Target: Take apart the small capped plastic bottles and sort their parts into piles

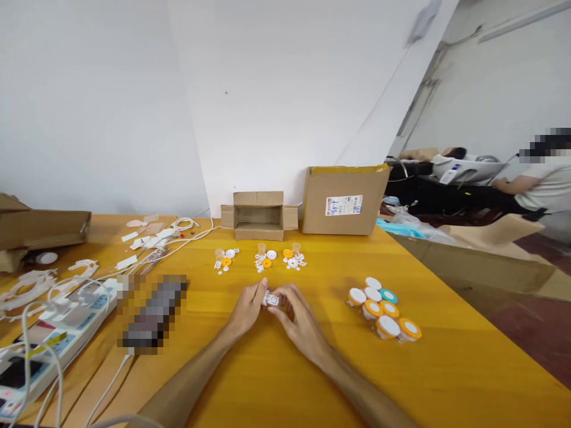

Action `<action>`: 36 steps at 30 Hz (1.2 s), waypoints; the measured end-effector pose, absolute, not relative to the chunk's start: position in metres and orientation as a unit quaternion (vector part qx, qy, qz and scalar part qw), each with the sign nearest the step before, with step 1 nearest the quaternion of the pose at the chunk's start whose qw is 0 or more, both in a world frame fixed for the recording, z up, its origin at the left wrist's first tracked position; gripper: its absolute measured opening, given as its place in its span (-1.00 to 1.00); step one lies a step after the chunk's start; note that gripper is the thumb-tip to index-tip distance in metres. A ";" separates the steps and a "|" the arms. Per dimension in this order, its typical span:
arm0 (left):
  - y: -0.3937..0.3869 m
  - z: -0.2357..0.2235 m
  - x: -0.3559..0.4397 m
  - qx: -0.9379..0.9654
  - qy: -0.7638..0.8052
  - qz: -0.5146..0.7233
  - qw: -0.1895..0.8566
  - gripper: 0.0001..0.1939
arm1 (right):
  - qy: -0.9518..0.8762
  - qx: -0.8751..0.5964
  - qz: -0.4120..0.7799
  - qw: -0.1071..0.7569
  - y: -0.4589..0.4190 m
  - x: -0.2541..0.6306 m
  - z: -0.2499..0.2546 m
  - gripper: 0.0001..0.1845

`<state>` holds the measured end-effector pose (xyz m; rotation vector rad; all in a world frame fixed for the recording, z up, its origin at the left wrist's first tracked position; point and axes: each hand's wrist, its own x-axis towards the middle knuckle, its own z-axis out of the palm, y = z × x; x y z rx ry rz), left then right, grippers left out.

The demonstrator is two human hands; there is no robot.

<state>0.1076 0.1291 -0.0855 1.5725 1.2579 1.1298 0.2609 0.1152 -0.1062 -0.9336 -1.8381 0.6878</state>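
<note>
Both hands meet low at the centre of the yellow tabletop [446,368]. Left hand [248,306] and right hand [298,315] pinch one small white part [270,299] between the fingertips, both closed on it; it's too small to make out any detail. Right of them, a cluster of capped little jars [383,309], white, orange and teal lids on, looks like finished output. Further back, three small piles of loose parts [261,259], white and orange, untouched, so by my read there's plenty left. Behind those, an open cardboard box [259,215] and a closed carton [343,201] by the wall. Power strip [57,333] and cables far left.
</note>
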 end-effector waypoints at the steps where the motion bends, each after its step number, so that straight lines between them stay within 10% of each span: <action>1: 0.129 -0.085 0.108 0.622 0.500 0.446 0.405 -0.35 | -0.750 -0.375 0.279 0.469 0.115 0.261 -0.106 -0.87; 36: 0.130 -0.083 0.107 0.614 0.505 0.452 0.406 -0.34 | -0.763 -0.397 0.246 0.446 0.115 0.262 -0.108 -0.80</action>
